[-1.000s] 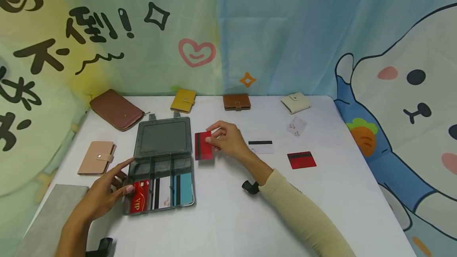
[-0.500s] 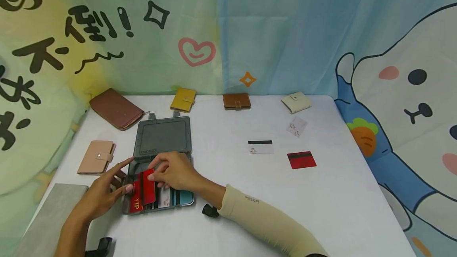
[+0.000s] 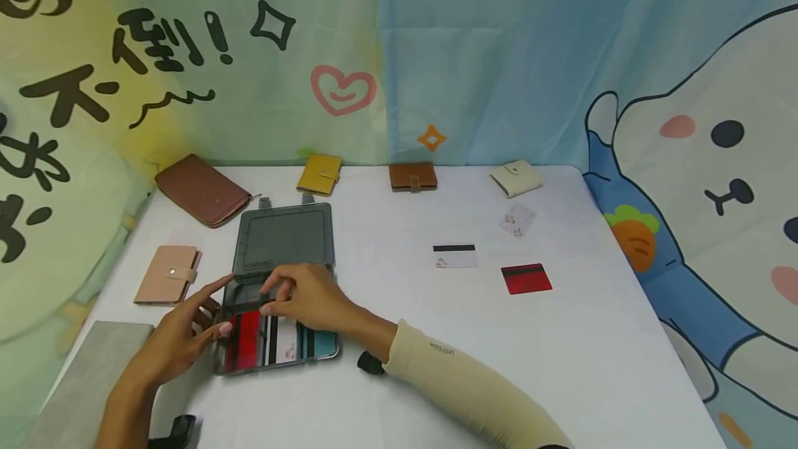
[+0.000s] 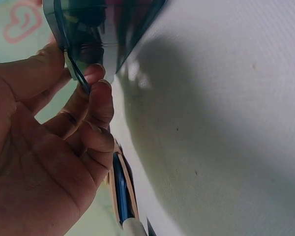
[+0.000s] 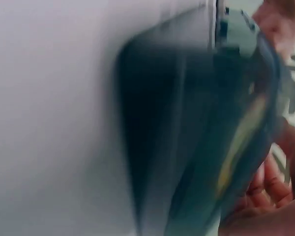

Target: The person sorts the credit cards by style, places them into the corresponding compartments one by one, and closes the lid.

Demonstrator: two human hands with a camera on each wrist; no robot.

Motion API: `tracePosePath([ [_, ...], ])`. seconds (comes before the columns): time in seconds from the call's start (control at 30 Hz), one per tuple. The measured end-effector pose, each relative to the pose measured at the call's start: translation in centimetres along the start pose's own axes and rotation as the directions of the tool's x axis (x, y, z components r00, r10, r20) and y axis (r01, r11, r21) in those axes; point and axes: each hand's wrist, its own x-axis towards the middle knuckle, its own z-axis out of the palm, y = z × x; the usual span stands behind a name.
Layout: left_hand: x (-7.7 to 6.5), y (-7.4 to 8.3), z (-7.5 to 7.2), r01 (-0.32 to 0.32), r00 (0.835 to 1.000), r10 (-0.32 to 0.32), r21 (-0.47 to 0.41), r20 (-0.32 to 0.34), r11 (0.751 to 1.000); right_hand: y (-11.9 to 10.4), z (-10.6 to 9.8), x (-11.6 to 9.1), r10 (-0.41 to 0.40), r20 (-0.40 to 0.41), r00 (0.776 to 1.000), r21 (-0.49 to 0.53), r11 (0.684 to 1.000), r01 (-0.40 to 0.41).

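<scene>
Below, at seven o'clock on the table (image 3: 436, 380), an open grey case (image 3: 283, 283) lay flat. The right hand (image 3: 308, 300) pinched a red card (image 3: 248, 338) into its leftmost slot; the left hand (image 3: 177, 338) gripped the case's left edge.

My head camera looks down across the table (image 3: 436, 380); both wrist cameras sit close, sharing the grey case (image 3: 283, 241) at 10 o'clock.
</scene>
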Motion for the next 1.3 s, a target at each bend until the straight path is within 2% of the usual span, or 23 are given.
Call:
tracePosePath([
  [0.1, 0.0, 0.0, 0.0, 0.0, 1.0, 0.0, 0.004, -0.005, 1.0, 1.4, -2.6, -0.7, -0.024, -0.004, 1.0, 0.061, 0.998, 0.025],
  [0.2, 0.0, 0.0, 0.0, 0.004, 1.0, -0.004, 0.004, -0.003, 1.0, 3.2, -5.8, -1.5, -0.014, -0.014, 1.0, 0.055, 0.998, 0.015],
  [0.43, 0.0, 0.0, 0.0, 0.004, 1.0, -0.004, 0.004, -0.002, 1.0, 7.6, -13.1, -4.2, 0.112, -0.039, 0.993, -0.057, 0.992, -0.114],
  [0.67, 0.0, -0.1, 0.0, 0.002, 1.0, -0.002, 0.002, 0.001, 1.0, 11.8, -18.2, -6.8, 0.2, -0.11, 0.974, -0.212, 0.952, -0.219],
  [0.77, 0.0, -0.2, 0.0, -0.007, 1.0, 0.007, -0.003, -0.002, 1.0, 12.9, -19.6, -7.8, 0.235, -0.148, 0.961, -0.283, 0.921, -0.269],
  [0.83, 0.0, -0.2, 0.1, -0.011, 1.0, 0.011, -0.004, -0.001, 1.0, 13.4, -20.3, -8.3, 0.277, -0.171, 0.946, -0.33, 0.888, -0.32],
  [0.93, 0.0, -0.2, 0.2, -0.008, 1.0, 0.008, -0.001, 0.0, 1.0, 14.0, -21.0, -9.0, 0.336, -0.174, 0.926, -0.374, 0.847, -0.378],
  [1.0, 0.0, -0.2, 0.2, -0.006, 1.0, 0.006, 0.001, -0.001, 1.0, 14.2, -21.2, -9.2, 0.362, -0.173, 0.916, -0.383, 0.832, -0.402],
  [1.13, 0.0, -0.1, 0.1, -0.011, 1.0, 0.011, 0.002, -0.005, 1.0, 14.3, -21.2, -9.2, 0.367, -0.171, 0.915, -0.39, 0.827, -0.404],
  [1.3, 0.1, -0.1, 0.1, -0.018, 1.0, 0.018, 0.008, -0.004, 1.0, 14.4, -20.9, -8.9, 0.317, -0.182, 0.931, -0.396, 0.843, -0.365],
])
